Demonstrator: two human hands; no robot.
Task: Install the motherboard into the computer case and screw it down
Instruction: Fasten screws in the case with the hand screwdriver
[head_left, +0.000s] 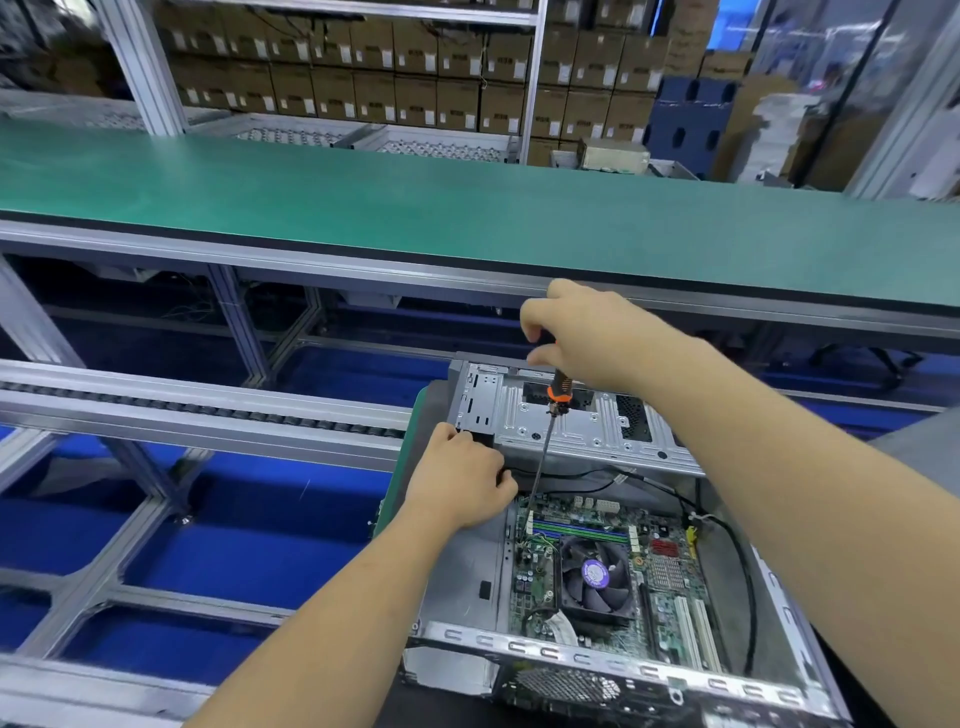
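Nearest the camera, the computer case (597, 656) lies open on its side at the near right part of the desk (410, 499), its perforated front rim closest. Inside it the motherboard (670, 571) lies flat on the case floor, with a black CPU fan (597, 574) near its middle and white expansion slots (696, 631) to the right. Black cables (727, 530) loop along the case's right wall. A metal drive cage (561, 415) spans the far end of the case. The left hand (462, 483) curls its fingers over the case's far left edge, gripping it. The right hand (587, 332) pinches the top of a screwdriver (545, 441) with an orange-and-black handle; its thin shaft slants down to the motherboard's far left corner. Beyond the desk runs a green conveyor belt (467, 208), with stacked cardboard boxes (363, 78) on shelving behind.
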